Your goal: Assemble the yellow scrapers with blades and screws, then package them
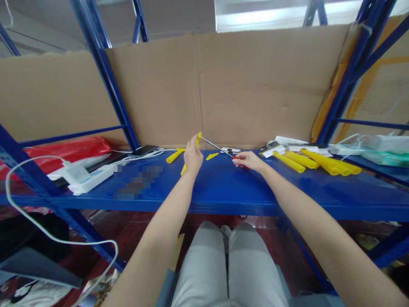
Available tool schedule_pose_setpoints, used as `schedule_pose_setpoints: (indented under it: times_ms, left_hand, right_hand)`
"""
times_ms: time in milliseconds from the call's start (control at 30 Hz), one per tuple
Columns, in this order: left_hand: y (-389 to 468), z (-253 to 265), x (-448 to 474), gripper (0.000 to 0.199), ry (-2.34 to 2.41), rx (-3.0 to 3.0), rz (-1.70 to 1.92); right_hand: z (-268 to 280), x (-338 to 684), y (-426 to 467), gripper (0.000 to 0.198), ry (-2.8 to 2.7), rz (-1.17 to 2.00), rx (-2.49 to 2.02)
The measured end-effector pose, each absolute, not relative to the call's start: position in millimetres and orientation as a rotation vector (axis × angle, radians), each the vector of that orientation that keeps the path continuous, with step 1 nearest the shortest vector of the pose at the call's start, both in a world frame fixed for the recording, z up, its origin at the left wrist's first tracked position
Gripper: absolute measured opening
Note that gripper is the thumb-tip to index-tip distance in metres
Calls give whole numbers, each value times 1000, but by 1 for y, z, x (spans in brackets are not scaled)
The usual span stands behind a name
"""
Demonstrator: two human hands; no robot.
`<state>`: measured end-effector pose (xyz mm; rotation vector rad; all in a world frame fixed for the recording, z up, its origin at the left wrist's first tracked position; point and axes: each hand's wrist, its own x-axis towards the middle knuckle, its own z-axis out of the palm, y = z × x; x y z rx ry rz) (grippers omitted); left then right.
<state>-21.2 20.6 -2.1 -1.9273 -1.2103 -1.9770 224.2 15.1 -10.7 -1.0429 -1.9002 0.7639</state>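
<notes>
My left hand [193,156] is closed around a thin yellow plastic piece [199,138], held upright above the blue shelf; its ends show above and below the fingers. In my right hand [249,160] is the red handle of a screwdriver [217,147]. The long metal shaft points up and left, and its tip meets or lies very near the top of the yellow piece; contact is hard to tell. A yellow tube [175,156] lies just left of my left hand. Between the hands, a small flat yellow piece [212,156] rests on the shelf.
Several yellow tubes [297,160] lie at the right beside white packets [281,147]. To the left are a white power strip [92,179], cables and a red bag [68,151]. Cardboard [255,85] closes off the back, between blue metal posts [111,85].
</notes>
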Motion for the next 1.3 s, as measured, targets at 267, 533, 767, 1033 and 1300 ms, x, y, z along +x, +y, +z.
schedule_pose_setpoints:
  times_ms: [267,533,767,1033,1300]
  left_hand:
    - [21,-2,-20,37,-1193,-1911,-1990]
    - [20,-3,-20,41,-1188,-1871,-1963]
    - [19,-1,-20,42,-1219,-1879,-1967]
    - [23,-4,-20,36,-1167,-1893,-2003]
    - [21,-3,-20,36,-1149,-1874,-1979]
  right_hand:
    - [-18,217,24,54,-1785,791,-945]
    - [-13,228,21,44,-1882,765,-1033]
    - [-15,220,19,50,-1813,819,-969]
    - [-14,222,21,44,-1814,791,-961]
    - [-15,220,18,47,-1829,790,-1014]
